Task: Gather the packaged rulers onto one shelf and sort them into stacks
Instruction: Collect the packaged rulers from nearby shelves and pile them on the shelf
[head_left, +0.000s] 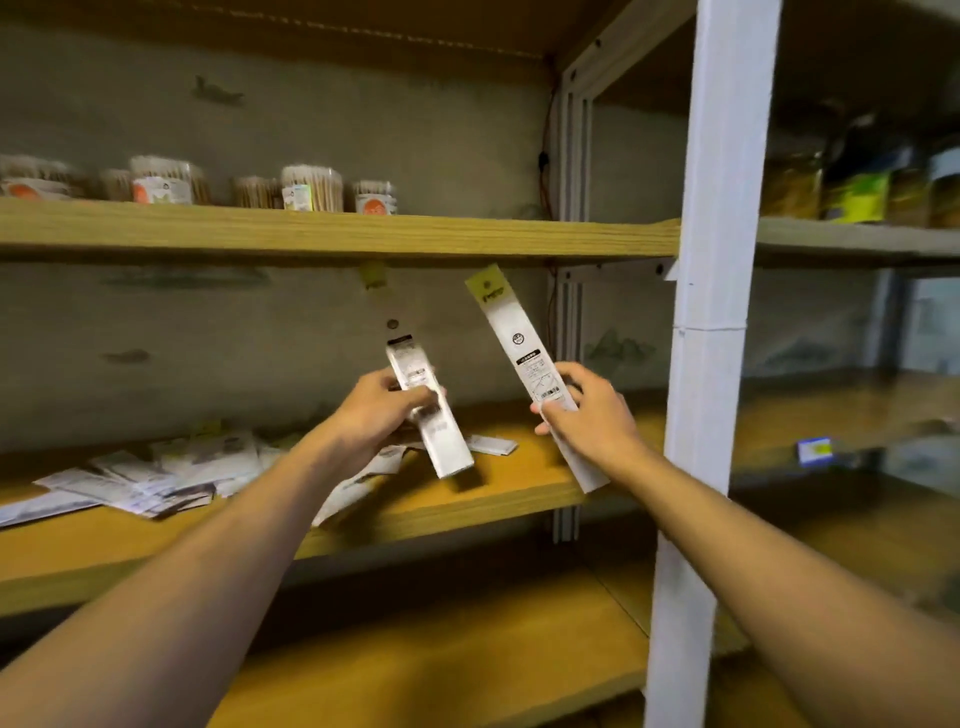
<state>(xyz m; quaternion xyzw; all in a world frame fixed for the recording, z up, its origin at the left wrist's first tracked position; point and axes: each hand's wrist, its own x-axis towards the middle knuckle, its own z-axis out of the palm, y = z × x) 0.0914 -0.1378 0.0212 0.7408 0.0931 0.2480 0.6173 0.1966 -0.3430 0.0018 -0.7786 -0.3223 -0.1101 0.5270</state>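
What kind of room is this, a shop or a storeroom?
Probably a stockroom: bare wooden shelves on a metal frame, tubs of cotton swabs in a row, and a loose pile of packaged rulers.

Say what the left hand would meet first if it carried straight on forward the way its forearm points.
Probably the back wall above the middle shelf; nothing else shows in that line past the left hand and its ruler packet, though depth is unclear.

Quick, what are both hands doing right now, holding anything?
Left hand: closed, gripping a blurred white packaged ruler at its middle.
Right hand: closed, holding a long white packaged ruler with a yellow top near its lower end.
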